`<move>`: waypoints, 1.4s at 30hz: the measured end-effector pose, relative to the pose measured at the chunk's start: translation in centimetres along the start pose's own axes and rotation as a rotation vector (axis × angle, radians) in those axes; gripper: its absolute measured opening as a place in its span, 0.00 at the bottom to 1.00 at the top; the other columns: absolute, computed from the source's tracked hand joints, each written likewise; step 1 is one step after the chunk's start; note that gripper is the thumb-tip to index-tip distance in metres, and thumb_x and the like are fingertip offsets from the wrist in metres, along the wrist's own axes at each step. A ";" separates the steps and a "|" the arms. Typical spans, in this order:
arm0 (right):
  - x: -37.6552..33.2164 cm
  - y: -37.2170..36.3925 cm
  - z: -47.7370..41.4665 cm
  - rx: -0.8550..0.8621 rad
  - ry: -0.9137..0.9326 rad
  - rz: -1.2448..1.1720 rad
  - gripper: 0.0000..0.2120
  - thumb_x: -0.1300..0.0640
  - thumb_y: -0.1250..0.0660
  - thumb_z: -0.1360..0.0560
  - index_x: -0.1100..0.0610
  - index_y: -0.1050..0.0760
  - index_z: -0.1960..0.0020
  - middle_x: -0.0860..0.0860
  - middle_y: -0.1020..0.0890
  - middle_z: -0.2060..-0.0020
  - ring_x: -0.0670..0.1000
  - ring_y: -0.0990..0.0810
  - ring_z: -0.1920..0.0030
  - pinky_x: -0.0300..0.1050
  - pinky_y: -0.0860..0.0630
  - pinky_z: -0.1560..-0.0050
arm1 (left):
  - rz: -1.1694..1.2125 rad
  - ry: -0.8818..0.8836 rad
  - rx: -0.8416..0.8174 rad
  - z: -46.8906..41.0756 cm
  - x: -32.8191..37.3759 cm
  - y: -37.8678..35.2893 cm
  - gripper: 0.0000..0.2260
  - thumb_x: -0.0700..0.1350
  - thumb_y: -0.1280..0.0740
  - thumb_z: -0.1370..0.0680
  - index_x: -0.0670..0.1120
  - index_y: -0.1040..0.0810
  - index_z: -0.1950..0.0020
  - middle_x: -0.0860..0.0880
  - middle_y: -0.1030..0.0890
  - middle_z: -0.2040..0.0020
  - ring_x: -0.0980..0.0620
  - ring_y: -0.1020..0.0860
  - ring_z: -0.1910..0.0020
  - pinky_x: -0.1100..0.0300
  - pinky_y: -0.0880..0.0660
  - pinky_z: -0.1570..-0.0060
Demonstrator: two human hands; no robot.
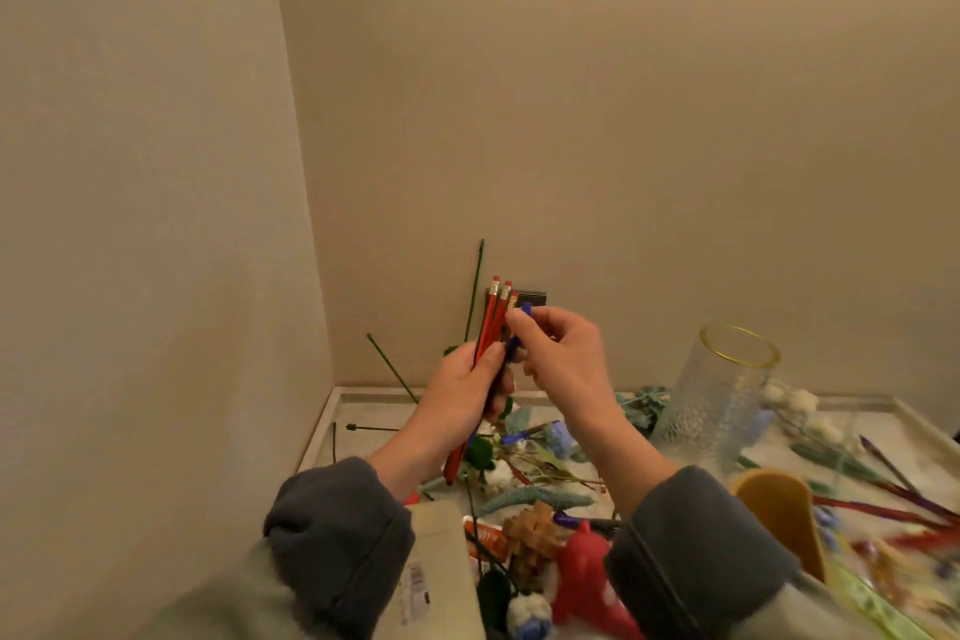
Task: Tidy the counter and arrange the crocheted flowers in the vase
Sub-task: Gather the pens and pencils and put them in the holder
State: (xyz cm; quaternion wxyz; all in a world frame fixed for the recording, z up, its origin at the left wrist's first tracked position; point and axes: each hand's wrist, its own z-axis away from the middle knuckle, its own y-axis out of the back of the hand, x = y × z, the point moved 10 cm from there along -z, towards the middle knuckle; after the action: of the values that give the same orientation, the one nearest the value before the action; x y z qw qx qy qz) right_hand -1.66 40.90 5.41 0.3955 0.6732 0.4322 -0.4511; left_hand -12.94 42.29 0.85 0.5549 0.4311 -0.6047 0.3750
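Note:
My left hand (pixel 460 392) is raised above the counter and grips a bundle of red pencils (pixel 493 314) with eraser ends up, together with a thin green stem wire (pixel 474 296). My right hand (pixel 563 359) is beside it and pinches a blue pen (pixel 519 330) against the bundle. A clear textured glass vase (pixel 719 400) with a yellow rim stands empty at the right. Crocheted flowers (pixel 558 439) in blue, white and teal lie scattered on the counter (pixel 358 411) below my hands.
A yellow-brown cup (pixel 779 515) stands near my right sleeve. A red toy figure (pixel 587 572), a wooden puzzle piece (pixel 535 530) and a pale flat pack (pixel 441 577) lie at the front. Red and purple pencils (pixel 893 499) lie at the right. Walls close the corner at left and back.

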 end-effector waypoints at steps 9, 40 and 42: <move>-5.6 9.7 3.2 -0.018 0.055 -0.005 0.10 0.55 0.32 0.23 0.60 0.16 0.53 0.48 0.18 0.69 0.38 0.23 0.72 0.29 0.29 0.69 | 0.097 -0.119 -0.202 3.0 5.7 -10.4 0.11 0.47 0.44 0.17 0.45 0.24 0.47 0.51 0.22 0.66 0.53 0.23 0.68 0.61 0.24 0.66; 6.1 24.0 11.6 -0.111 0.098 0.485 0.09 0.50 0.31 0.26 0.45 0.18 0.46 0.42 0.16 0.53 0.42 0.21 0.52 0.38 0.25 0.53 | -0.391 0.101 0.061 8.2 -3.0 -25.7 0.12 0.40 0.35 0.22 0.53 0.24 0.42 0.55 0.21 0.50 0.57 0.23 0.49 0.62 0.26 0.49; 6.6 24.0 11.8 -0.119 0.090 0.462 0.10 0.51 0.30 0.26 0.45 0.18 0.45 0.42 0.16 0.52 0.42 0.21 0.51 0.38 0.24 0.51 | -0.405 0.055 0.075 8.4 -2.5 -25.2 0.13 0.39 0.34 0.24 0.55 0.25 0.44 0.58 0.22 0.51 0.61 0.24 0.50 0.69 0.28 0.54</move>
State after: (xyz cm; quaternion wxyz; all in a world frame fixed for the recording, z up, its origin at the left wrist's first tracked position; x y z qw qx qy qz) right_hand 19.19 23.99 -0.72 0.5074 0.7492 0.3099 -0.2919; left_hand 7.81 26.00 -3.08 0.6187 0.5537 -0.4762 0.2896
